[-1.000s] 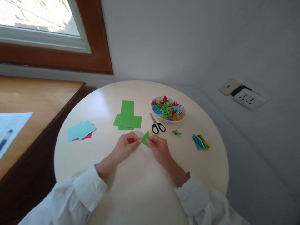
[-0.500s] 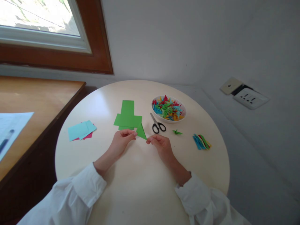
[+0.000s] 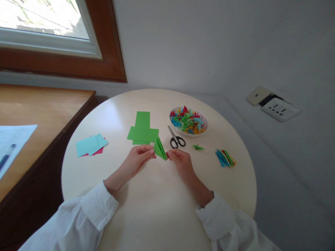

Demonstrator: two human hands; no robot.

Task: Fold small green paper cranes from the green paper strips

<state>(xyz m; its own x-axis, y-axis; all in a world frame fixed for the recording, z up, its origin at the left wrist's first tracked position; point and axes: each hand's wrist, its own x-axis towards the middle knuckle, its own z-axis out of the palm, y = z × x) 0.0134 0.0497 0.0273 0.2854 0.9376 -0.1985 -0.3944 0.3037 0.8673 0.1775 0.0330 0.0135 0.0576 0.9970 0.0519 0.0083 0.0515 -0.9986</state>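
Between my hands is a piece of green origami paper (image 3: pixel 160 149), folded into a triangle with several layers along its right edge. My left hand (image 3: pixel 140 155) pinches its left corner between thumb and fingers. At the lower right tip, the closed fingers of my right hand (image 3: pixel 180 159) grip the paper. Flat green paper sheets (image 3: pixel 142 129) lie overlapping just beyond my left hand. Scissors (image 3: pixel 175 137) with black handles rest beyond my right hand, and a small green paper crane (image 3: pixel 198 147) sits to the right of them.
A white bowl (image 3: pixel 206 129) full of colourful paper cranes stands at the back right. Folded paper strips (image 3: pixel 225 158) lie at the right, light blue and red sheets (image 3: pixel 91 145) at the left. The round table (image 3: pixel 157 209) adjoins a wooden desk (image 3: pixel 52 101).
The folded green paper has turned and shifted slightly right, so its layered edge now shows. My left hand moved a little right with it; my right hand shifted only slightly.
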